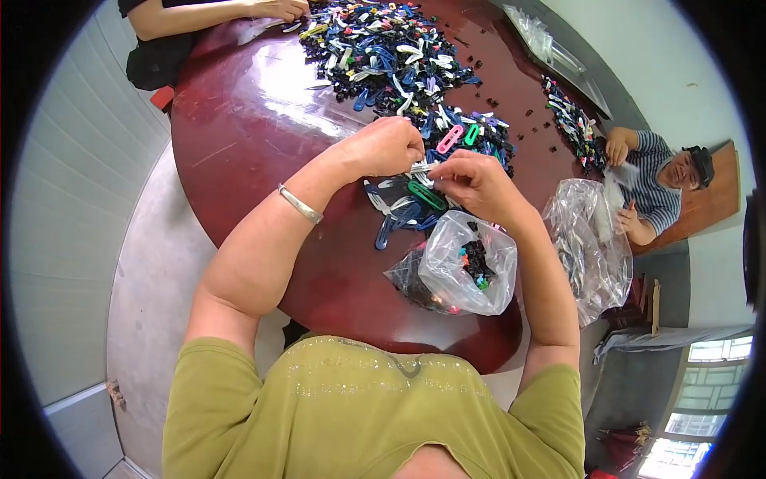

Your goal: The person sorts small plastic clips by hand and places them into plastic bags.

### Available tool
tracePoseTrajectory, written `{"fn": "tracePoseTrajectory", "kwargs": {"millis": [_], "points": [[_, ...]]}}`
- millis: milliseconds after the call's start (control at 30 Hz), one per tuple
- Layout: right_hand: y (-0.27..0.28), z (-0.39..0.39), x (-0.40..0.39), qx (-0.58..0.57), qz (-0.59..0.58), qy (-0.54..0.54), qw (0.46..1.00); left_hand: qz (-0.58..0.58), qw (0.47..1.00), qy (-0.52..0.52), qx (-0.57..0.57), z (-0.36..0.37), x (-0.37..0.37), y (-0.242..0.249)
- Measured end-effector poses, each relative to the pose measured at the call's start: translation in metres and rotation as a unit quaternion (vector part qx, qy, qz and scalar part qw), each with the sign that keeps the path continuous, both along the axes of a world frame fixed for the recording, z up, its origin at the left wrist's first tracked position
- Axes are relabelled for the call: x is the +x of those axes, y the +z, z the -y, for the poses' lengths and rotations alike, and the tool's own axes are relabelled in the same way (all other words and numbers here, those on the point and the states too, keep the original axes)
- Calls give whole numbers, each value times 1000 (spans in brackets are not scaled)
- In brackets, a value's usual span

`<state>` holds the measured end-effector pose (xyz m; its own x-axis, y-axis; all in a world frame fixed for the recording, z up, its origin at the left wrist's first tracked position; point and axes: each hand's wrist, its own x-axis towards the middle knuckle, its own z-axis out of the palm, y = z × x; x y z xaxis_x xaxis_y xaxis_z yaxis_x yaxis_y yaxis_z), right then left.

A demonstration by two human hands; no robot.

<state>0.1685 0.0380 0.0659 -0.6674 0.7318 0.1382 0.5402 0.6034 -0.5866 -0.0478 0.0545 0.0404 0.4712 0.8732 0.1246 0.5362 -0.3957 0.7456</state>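
Observation:
My left hand (389, 147) is closed, its fingertips pinched on one end of a small white hair clip (420, 168). From the other side my right hand (475, 184) grips the same clip between thumb and fingers. Just below my hands lies a small heap of dark blue and white hair clips (392, 209), with a dark green clip (427, 195) on it. Beyond my fingers are a pink clip (450, 140) and a bright green clip (472, 134). A clear plastic bag (509, 275) holding small black and coloured clips stands open near my right forearm.
A large pile of mixed clips (383, 60) spreads over the dark red table (231, 152). At the right, a seated co-worker (666, 180) handles plastic by another pile (570, 120) and a large clear bag (590, 247). Another person's arm (191, 14) reaches in at top left.

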Motion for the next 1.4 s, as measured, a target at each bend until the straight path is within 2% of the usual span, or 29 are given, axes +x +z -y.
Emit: {"fn": "tracePoseTrajectory", "kwargs": {"millis": [133,467,633,700,800,967,1000,1033,1133,1233,1333,1400], "points": [[3,-4,-7,121,130,-47,983,-5,1000,10,4,0,-1,1],[8,-11,-20,57,166,-69,982,-6,1000,29,11,0,-1,0],[8,-8,-5,-43,-1,-88,995,4,999,38,10,-2,-1,-3],[21,6,1,-128,-70,-119,982,4,999,39,19,-3,-2,-4],[49,26,18,-210,-82,-79,971,9,999,46,25,-2,-2,-3],[70,38,32,-154,-37,58,986,26,998,53,37,-3,-1,-3],[69,38,31,-133,-32,75,988,27,997,53,40,-3,0,-2],[65,36,26,-159,-28,21,987,39,998,53,26,-3,0,-2],[47,26,-1,-131,-16,-14,991,50,997,57,30,-2,0,-2],[19,5,-20,-85,-21,84,993,49,997,62,24,-3,0,-2],[12,-10,-39,-55,39,137,988,40,997,62,34,-7,-3,-5],[9,-12,-49,-46,94,115,988,31,997,69,33,-7,-4,-3]]}}
